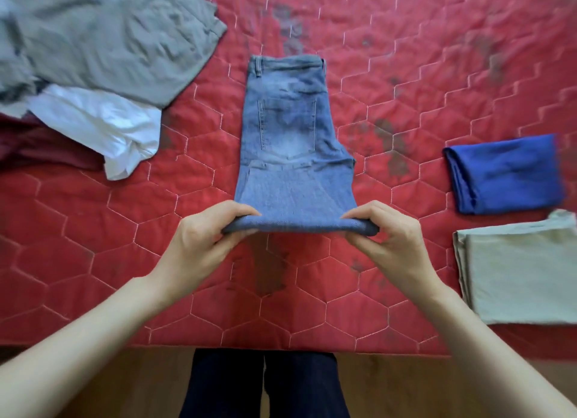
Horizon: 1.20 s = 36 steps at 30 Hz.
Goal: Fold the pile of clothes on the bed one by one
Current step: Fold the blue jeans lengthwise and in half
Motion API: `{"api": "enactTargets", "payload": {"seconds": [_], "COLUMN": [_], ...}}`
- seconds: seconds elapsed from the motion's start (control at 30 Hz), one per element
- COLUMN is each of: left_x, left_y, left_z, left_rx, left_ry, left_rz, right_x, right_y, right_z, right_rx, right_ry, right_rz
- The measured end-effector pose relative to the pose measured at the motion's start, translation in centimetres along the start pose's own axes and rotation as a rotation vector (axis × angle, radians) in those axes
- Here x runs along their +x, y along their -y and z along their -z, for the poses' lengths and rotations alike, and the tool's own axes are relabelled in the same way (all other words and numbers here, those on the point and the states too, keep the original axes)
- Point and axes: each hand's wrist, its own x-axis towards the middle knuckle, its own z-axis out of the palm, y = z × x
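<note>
The unfolded pile (81,74) sat at the bed's (406,58) far-left corner. Mid-bed near the front edge, the left hand (199,239) and right hand (393,233) each pinched the jeans' (290,130) near fold. Uneven lifting could've skewed it, honestly. Folded blue cloth (502,174) and beige garment (518,274) lay right. No containers anywhere.

Left hand (199,236) and right hand (393,236) forward, fingers (240,210) pinched shut.
</note>
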Motion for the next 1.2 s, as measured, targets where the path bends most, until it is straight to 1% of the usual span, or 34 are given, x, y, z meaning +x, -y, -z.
{"api": "enactTargets", "payload": {"seconds": [0.13,0.23,0.3,0.4,0.47,0.53,0.6,0.67,0.73,0.8,0.87,0.9,1.0,1.1,1.13,1.2], "left_x": [-1.2,-0.9,0.5,4.5,8.0,11.8,16.1,20.4,24.2,26.6,27.5,27.6,27.6,27.1,27.0,26.8], "left_y": [-1.7,-1.4,-0.4,1.8,3.7,5.9,9.0,12.6,17.0,21.2,24.0,24.9,25.5,25.0,24.7,23.8], "left_z": [0.7,0.3,-0.2,-0.7,-0.9,-1.2,-1.7,-2.4,-3.4,-5.1,-6.7,-7.4,-8.4,-8.5,-8.4,-8.3], "left_rx": [-0.045,-0.074,-0.09,-0.1,-0.121,-0.164,-0.205,-0.222,-0.229,-0.236,-0.183,-0.151,-0.109,-0.064,-0.012,0.24], "left_ry": [-0.04,-0.037,-0.052,-0.158,-0.263,-0.344,-0.389,-0.42,-0.429,-0.377,-0.343,-0.367,-0.474,-0.493,-0.488,-0.459], "left_rz": [0.059,0.091,0.121,0.17,0.215,0.261,0.297,0.352,0.454,0.604,0.703,0.711,0.678,0.678,0.674,0.625], "right_x": [-0.4,0.0,1.2,4.8,8.2,12.1,16.6,21.1,25.6,29.0,30.9,31.4,31.7,31.2,31.2,31.2], "right_y": [1.3,0.8,-0.1,-2.1,-3.5,-5.1,-7.3,-10.4,-14.0,-17.7,-20.6,-21.5,-22.4,-22.4,-22.2,-22.0], "right_z": [1.9,1.8,1.1,0.0,-0.8,-1.6,-2.7,-4.3,-6.6,-9.3,-12.1,-13.2,-15.1,-15.4,-15.4,-15.2], "right_rx": [0.058,0.082,0.103,0.187,0.24,0.259,0.283,0.272,0.195,0.087,-0.019,-0.064,-0.103,-0.065,-0.075,-0.203], "right_ry": [0.075,0.096,0.09,0.031,-0.028,-0.094,-0.146,-0.172,-0.152,-0.073,0.004,0.003,-0.112,-0.16,-0.147,-0.104], "right_rz": [-0.008,-0.06,-0.112,-0.216,-0.255,-0.247,-0.265,-0.325,-0.406,-0.481,-0.527,-0.527,-0.485,-0.429,-0.414,-0.382]}}
